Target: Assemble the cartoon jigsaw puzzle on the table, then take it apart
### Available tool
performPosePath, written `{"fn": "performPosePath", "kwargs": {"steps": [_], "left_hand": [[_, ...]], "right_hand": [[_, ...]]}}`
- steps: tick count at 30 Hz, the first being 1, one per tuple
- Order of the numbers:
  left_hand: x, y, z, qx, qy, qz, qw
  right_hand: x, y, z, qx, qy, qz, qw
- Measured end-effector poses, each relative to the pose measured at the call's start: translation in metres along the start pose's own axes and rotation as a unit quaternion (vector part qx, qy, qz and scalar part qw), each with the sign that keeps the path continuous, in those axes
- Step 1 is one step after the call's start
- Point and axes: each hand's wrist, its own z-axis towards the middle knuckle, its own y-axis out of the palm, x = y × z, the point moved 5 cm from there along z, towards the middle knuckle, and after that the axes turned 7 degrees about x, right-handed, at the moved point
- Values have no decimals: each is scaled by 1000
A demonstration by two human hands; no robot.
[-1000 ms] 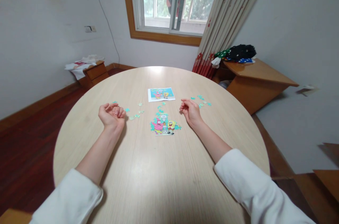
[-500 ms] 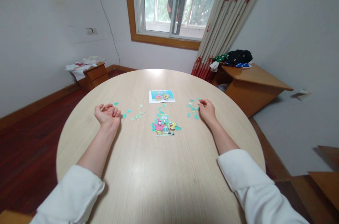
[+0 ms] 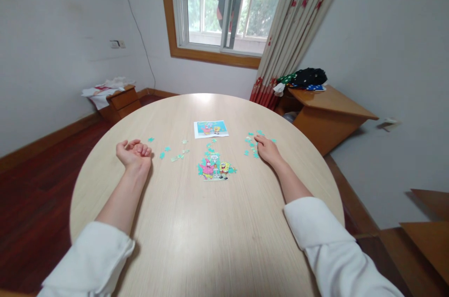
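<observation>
My left hand (image 3: 134,153) rests palm up on the left side of the table, its fingers curled in with nothing visible in them. Loose turquoise puzzle pieces (image 3: 162,155) lie just to its right. Over on the right, my right hand (image 3: 268,149) is palm down, fingers together and pointing left, at the edge of a scattered group of puzzle pieces (image 3: 247,152). Its fingertips touch down among them; whatever is under them is hidden. Between my hands sits a partly joined jigsaw puzzle (image 3: 214,169) with pink, grey and yellow cartoon figures.
Behind the puzzle lies a printed picture sheet (image 3: 211,129) of the same scene. The round wooden table (image 3: 196,241) stands before a window (image 3: 210,2) and a curtain (image 3: 291,21). Cabinets with cloths (image 3: 308,78) are at both sides. A person is partly visible outside.
My right hand has shifted left over the pieces, uncovering a piece to its right. My left hand has moved slightly left, still curled. The view has turned a little to the right.
</observation>
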Motion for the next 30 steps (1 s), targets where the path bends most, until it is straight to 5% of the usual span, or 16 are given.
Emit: {"fn": "performPosePath", "kwargs": {"steps": [6, 10, 15, 19, 26, 30], "left_hand": [[2, 1, -3, 15, -17, -17, 1000], [3, 0, -4, 25, -30, -33, 999], [3, -1, -4, 31, -44, -44, 998], [1, -4, 2, 24, -43, -38, 998], [0, -5, 6, 26, -39, -43, 998], [1, -3, 0, 34, -48, -47, 997]], "right_hand": [[-10, 0, -2, -12, -57, 86, 995], [-9, -11, 0, 44, -44, 122, 991], [24, -33, 4, 150, 50, 68, 985], [50, -36, 5, 132, 124, 27, 983], [48, -39, 1, 176, 152, -49, 971], [34, -32, 2, 127, 83, -54, 987]]}}
